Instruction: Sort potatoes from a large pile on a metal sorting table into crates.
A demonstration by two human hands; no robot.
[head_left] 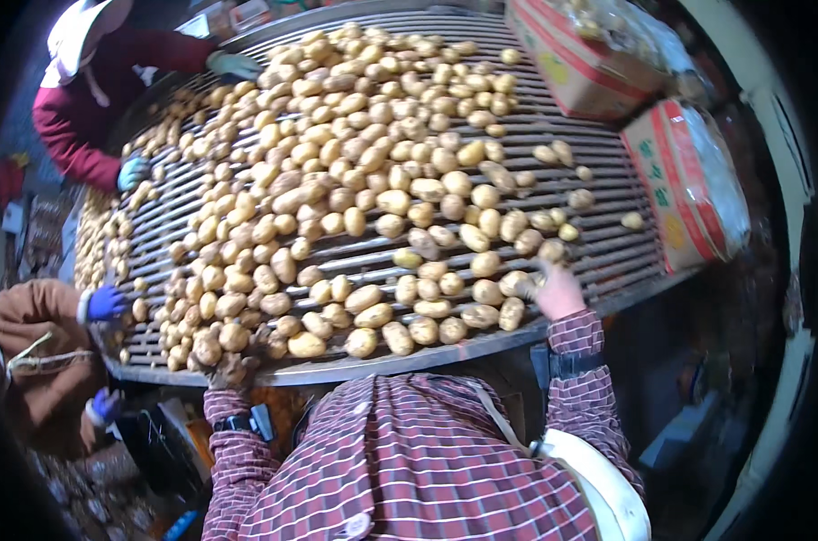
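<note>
Many potatoes (355, 162) lie spread over a sorting table of parallel metal bars (605, 155). At the near left edge is my left hand (229, 370), in a dirty glove, touching potatoes; one larger potato (234, 337) lies just above its fingers. Whether it grips any cannot be told. My right hand (559, 292) reaches over the bars at the right, its fingers blurred around a potato (552, 251) at their tips. Another potato (513, 283) lies beside its thumb side. Both forearms wear plaid sleeves with dark bands.
Two cardboard boxes (679, 182) with plastic liners stand at the table's right end. A co-worker in a dark red top (84, 122) reaches in at the upper left. Another in a brown jacket (44, 358) stands at the left. The metal rim (382, 364) runs before me.
</note>
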